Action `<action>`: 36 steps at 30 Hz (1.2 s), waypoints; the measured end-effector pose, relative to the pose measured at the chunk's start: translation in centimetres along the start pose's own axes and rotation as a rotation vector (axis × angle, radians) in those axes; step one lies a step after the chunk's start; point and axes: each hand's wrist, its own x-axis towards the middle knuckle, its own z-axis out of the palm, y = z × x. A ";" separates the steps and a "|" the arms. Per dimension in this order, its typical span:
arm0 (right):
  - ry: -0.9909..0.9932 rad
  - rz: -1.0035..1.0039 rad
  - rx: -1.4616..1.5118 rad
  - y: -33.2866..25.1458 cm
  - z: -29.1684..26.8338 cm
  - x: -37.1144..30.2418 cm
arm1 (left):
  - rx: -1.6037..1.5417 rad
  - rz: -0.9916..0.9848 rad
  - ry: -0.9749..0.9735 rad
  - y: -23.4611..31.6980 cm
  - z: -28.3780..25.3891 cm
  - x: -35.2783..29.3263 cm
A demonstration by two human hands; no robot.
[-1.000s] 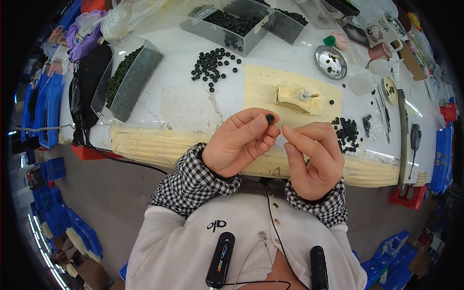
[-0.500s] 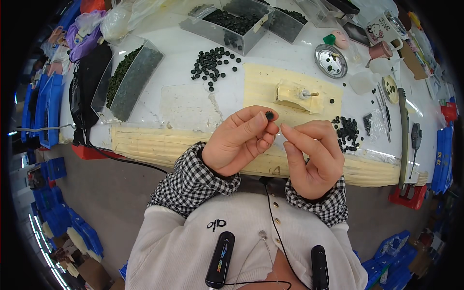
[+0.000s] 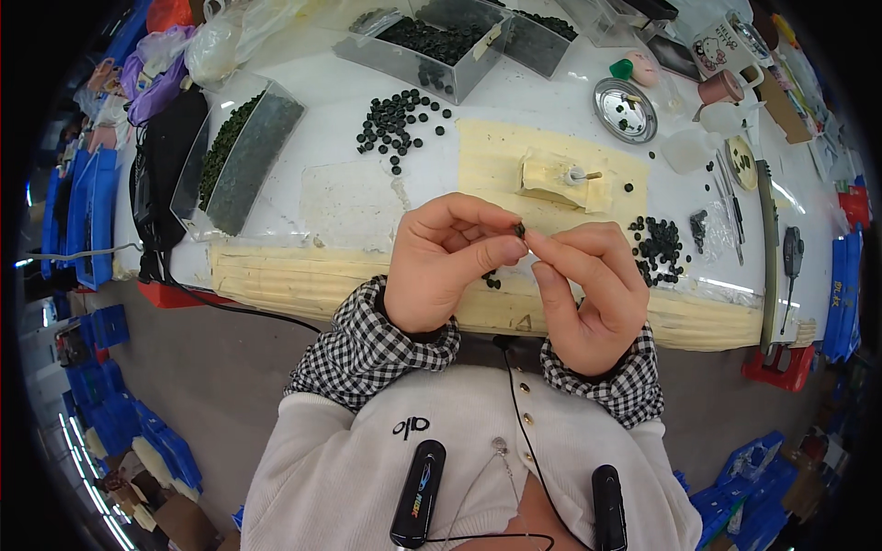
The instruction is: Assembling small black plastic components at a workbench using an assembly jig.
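My left hand [image 3: 436, 266] pinches a small dark round piece [image 3: 520, 230] between thumb and forefinger, above the table's near edge. Against its right side rests the forefinger of my right hand [image 3: 599, 298]. That hand's fingers are curled in, its thumb just below the forefinger; whatever they may hold is too small or hidden to make out. A few black round pieces [image 3: 492, 280] lie just below my left fingers. Beyond my hands, a cream block [image 3: 544, 180] with a thin brown-tipped rod stands on a yellow sheet [image 3: 487, 151].
Loose black pieces form a pile at the far left [image 3: 400, 119] and another on the right [image 3: 657, 248]. Clear bins hold green bits [image 3: 262, 151] and black pieces [image 3: 469, 78]. A metal dish [image 3: 602, 115], tweezers [image 3: 730, 207] and a screwdriver [image 3: 790, 266] lie to the right.
My right fingertips have moved left and now meet the piece in my left hand. My left thumb has come down and the piece is turned, showing less of its dark face.
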 end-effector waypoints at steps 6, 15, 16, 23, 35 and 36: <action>-0.004 0.121 0.140 0.2 0.0 -0.3 | 0.190 0.110 0.022 0.6 0.6 -0.3; -0.026 0.174 0.208 0.4 0.0 -0.4 | 0.243 0.106 0.048 0.8 1.0 -0.4; -0.031 0.178 0.213 0.4 0.0 -0.4 | 0.300 0.154 0.050 0.6 1.0 -0.5; -0.064 0.268 0.327 0.4 0.1 -0.5 | 0.540 0.360 0.059 0.3 0.7 -0.6; -0.065 0.388 0.507 0.7 0.5 -0.8 | 0.526 0.326 0.078 0.5 0.9 -0.6; -0.062 0.387 0.500 0.7 0.5 -0.9 | 0.531 0.329 0.077 0.5 0.9 -0.5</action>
